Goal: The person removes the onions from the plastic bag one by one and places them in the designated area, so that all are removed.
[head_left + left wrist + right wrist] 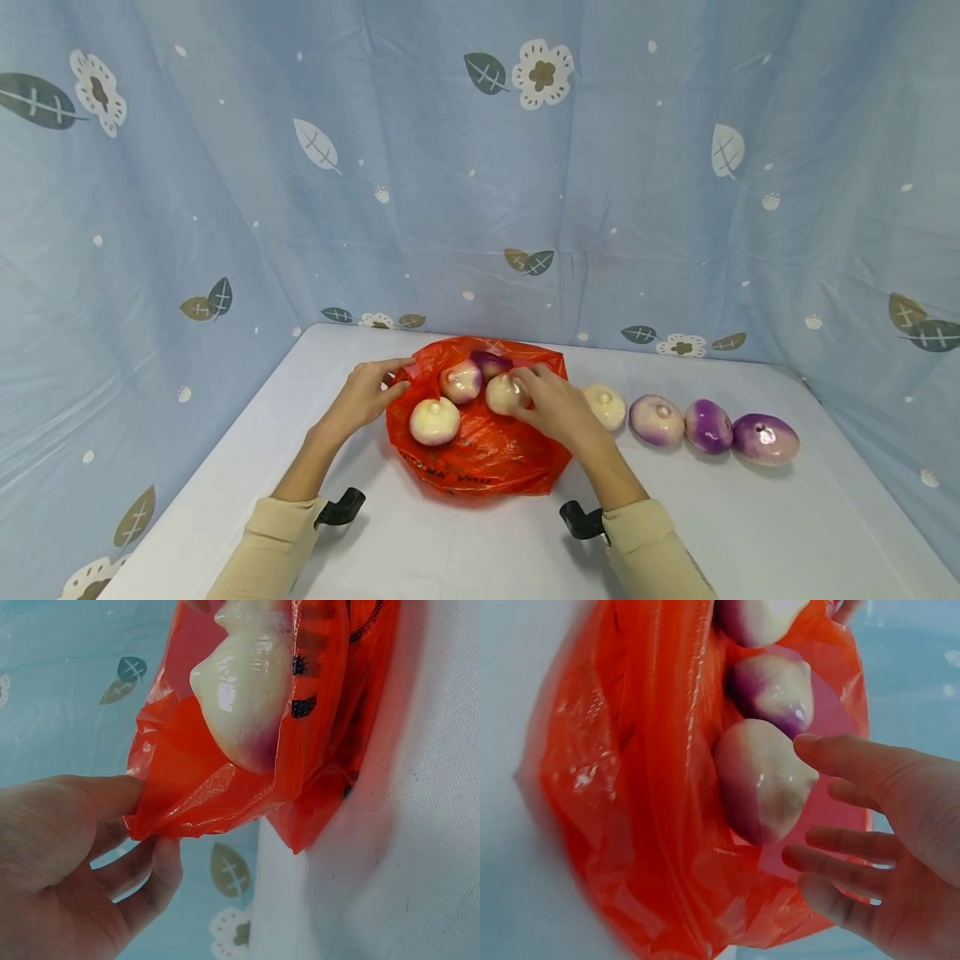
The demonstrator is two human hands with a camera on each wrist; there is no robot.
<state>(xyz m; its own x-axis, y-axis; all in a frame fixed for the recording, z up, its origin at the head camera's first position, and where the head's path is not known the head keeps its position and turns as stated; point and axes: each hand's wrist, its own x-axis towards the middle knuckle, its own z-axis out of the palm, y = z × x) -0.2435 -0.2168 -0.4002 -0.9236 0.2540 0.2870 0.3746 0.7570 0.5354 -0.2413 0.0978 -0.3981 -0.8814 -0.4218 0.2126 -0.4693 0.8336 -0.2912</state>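
A red plastic bag (517, 458) lies on the table with its mouth spread, holding several glossy purple-and-white onions. My left hand (365, 396) pinches the bag's left edge between thumb and fingers, clearest in the left wrist view. A pale onion (435, 422) sits nearest that hand. At the bag's right side, my right hand (555, 406) has its fingers loosely spread around another onion (761, 784). Its thumb tip is right at that onion's upper side, while the other fingers stay apart from it. Behind are a white-and-purple onion (461, 382) and a darker purple one (492, 363).
Right of the bag, a row of onions runs across the white table (750, 533): a pale one (604, 407) partly behind my right hand, a blush one (657, 420), then two purple ones (708, 427). A blue patterned curtain (420, 167) encloses the back and sides.
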